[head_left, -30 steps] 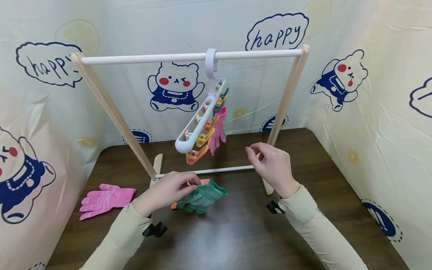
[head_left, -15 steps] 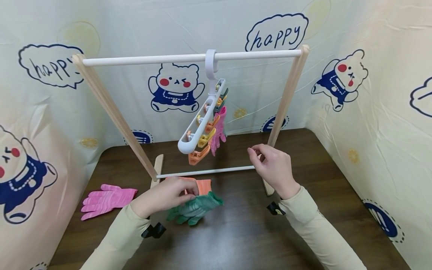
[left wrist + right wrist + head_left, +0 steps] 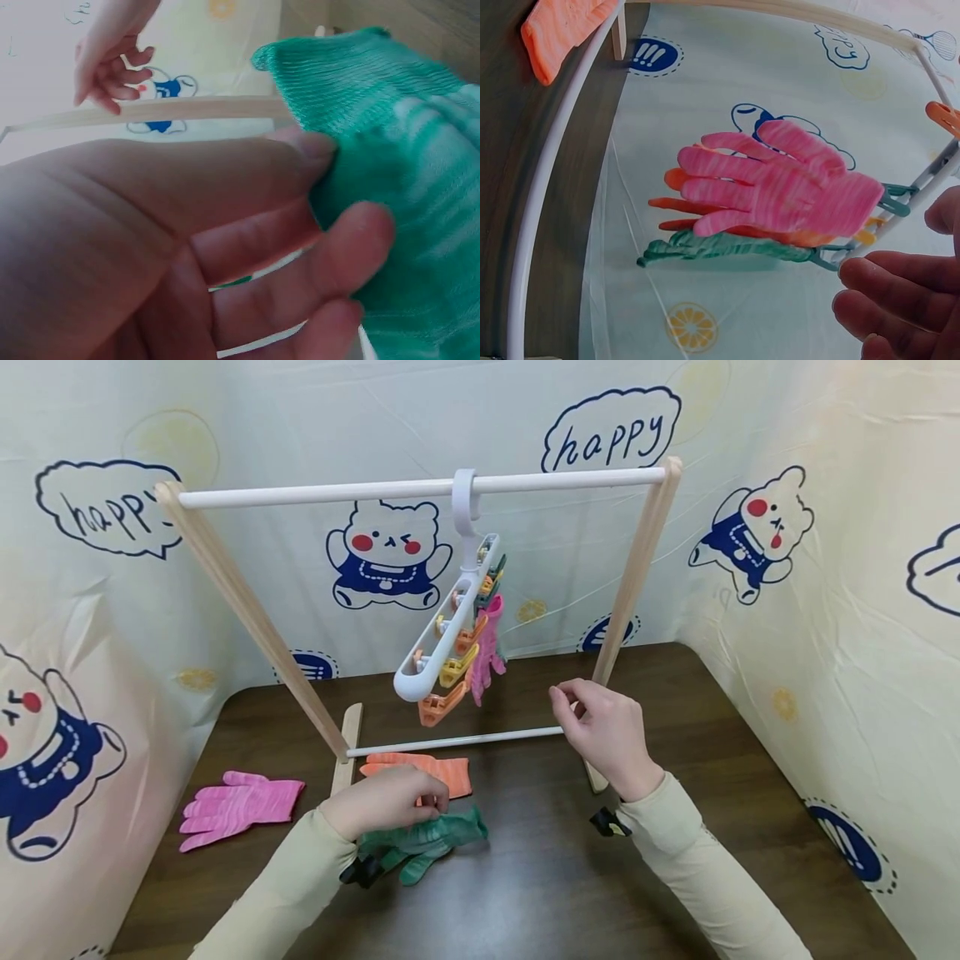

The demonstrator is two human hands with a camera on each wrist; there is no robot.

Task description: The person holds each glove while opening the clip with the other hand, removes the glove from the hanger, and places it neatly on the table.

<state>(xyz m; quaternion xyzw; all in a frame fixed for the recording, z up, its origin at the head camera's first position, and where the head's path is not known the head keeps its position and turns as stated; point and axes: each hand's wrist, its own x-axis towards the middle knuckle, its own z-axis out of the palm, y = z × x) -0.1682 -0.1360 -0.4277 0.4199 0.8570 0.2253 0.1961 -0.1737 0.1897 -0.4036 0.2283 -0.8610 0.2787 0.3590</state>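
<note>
Between thumb and fingers, my left hand point(image 3: 390, 802) pinches a green glove point(image 3: 438, 839) by its edge, low over the table; the left wrist view shows the green glove point(image 3: 390, 172) at the fingertips. Just behind lies an orange glove point(image 3: 450, 774), partly covered by that hand. My right hand point(image 3: 606, 735) hangs in the air near the rack's right post, fingers loosely bent, holding nothing. From a white clip hanger point(image 3: 431, 656) dangle a pink glove point(image 3: 489, 652) and, in the right wrist view, orange and green gloves point(image 3: 727, 247) behind the pink glove point(image 3: 780, 184).
A wooden rack with a white top bar point(image 3: 322, 493) carries the hanger, whose orange clip point(image 3: 442, 705) at the near end hangs without a glove. Another pink glove point(image 3: 243, 806) lies at the table's left. A low white bar point(image 3: 457, 742) joins the rack's feet.
My left hand has drawn the green glove toward the table's near side, off the orange one, which now shows much more. My right hand has stayed nearly in place.
</note>
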